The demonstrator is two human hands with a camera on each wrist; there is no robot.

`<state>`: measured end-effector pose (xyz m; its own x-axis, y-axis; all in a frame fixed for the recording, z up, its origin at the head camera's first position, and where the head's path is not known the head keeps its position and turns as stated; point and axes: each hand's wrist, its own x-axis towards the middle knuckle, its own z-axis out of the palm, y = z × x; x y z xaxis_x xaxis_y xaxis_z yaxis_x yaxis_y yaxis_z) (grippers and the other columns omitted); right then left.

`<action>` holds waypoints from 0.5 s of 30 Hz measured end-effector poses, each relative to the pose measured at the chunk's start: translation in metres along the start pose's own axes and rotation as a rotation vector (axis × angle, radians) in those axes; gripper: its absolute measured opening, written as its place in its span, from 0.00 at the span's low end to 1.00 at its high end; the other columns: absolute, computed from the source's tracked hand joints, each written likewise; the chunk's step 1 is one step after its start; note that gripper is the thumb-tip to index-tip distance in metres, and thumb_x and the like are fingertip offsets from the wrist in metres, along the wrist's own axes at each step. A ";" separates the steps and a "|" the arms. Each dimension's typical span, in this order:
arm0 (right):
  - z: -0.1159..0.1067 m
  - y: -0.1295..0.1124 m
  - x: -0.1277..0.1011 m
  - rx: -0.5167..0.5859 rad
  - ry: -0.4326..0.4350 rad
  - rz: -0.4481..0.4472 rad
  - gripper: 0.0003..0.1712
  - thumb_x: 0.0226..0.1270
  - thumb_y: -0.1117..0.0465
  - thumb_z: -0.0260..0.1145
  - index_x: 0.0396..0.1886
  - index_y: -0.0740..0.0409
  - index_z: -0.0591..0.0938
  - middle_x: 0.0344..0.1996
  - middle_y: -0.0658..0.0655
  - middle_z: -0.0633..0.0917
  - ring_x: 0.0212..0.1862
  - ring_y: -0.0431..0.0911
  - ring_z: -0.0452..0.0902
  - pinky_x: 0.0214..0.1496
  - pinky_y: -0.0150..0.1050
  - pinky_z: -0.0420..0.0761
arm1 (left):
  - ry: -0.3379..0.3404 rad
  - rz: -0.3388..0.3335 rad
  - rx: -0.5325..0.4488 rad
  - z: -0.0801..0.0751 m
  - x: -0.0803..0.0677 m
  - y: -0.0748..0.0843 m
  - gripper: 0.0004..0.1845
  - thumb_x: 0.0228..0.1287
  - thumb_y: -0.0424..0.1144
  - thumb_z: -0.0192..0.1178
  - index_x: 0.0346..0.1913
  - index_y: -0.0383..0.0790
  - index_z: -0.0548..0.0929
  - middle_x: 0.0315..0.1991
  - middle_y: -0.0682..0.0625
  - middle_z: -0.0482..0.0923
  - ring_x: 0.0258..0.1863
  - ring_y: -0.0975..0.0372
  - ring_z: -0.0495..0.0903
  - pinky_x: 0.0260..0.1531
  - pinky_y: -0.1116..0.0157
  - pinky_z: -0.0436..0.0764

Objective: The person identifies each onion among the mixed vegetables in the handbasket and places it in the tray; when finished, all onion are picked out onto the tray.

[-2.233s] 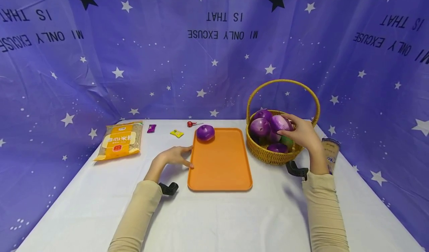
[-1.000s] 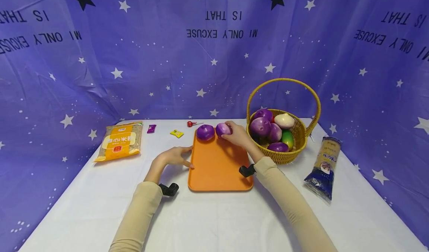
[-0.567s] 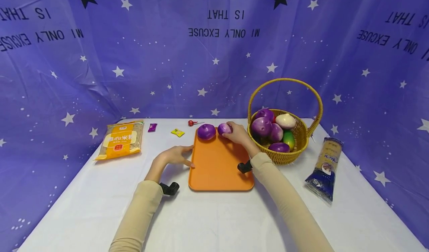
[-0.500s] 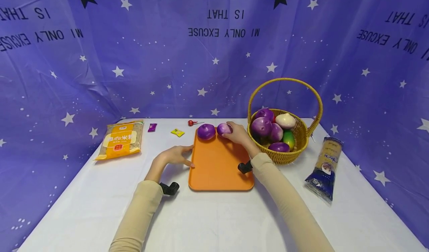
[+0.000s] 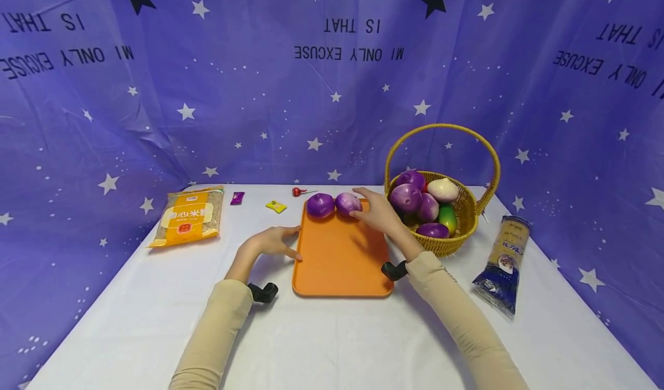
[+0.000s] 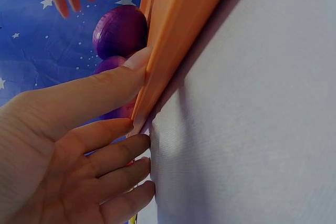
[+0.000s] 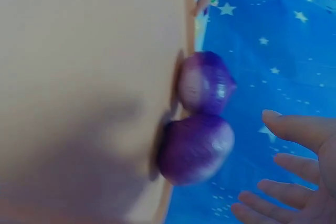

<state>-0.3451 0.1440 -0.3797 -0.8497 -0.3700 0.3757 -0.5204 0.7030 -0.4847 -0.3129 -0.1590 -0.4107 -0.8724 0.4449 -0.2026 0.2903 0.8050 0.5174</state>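
Observation:
An orange tray lies mid-table. Two purple onions sit side by side at its far edge, the left onion and the right onion. My right hand hovers open just right of the right onion, fingers spread, holding nothing. In the right wrist view both onions lie by the tray rim, with my right hand's straight fingers apart from them. My left hand rests flat on the table. Its thumb presses the tray's left rim.
A wicker basket with a tall handle stands right of the tray and holds several vegetables. A noodle packet lies at the far right, a yellow rice bag at the left. Small sweets lie behind the tray.
My right hand carried a purple onion from the basket to the tray, set it beside the first one, then let go and drew back slightly. The left hand stayed put.

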 end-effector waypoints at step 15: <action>-0.088 0.021 -0.014 -0.096 -0.084 -0.099 0.30 0.55 0.64 0.74 0.59 0.63 0.78 0.52 0.66 0.81 0.49 0.59 0.78 0.56 0.54 0.75 | 0.010 -0.008 0.022 0.001 0.001 0.000 0.50 0.50 0.54 0.72 0.73 0.41 0.61 0.69 0.41 0.64 0.70 0.43 0.57 0.68 0.45 0.56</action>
<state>-0.3366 0.2176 -0.3253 -0.8011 -0.4869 0.3481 -0.5946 0.7139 -0.3699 -0.3138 -0.1581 -0.4122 -0.8787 0.4343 -0.1979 0.2918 0.8170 0.4973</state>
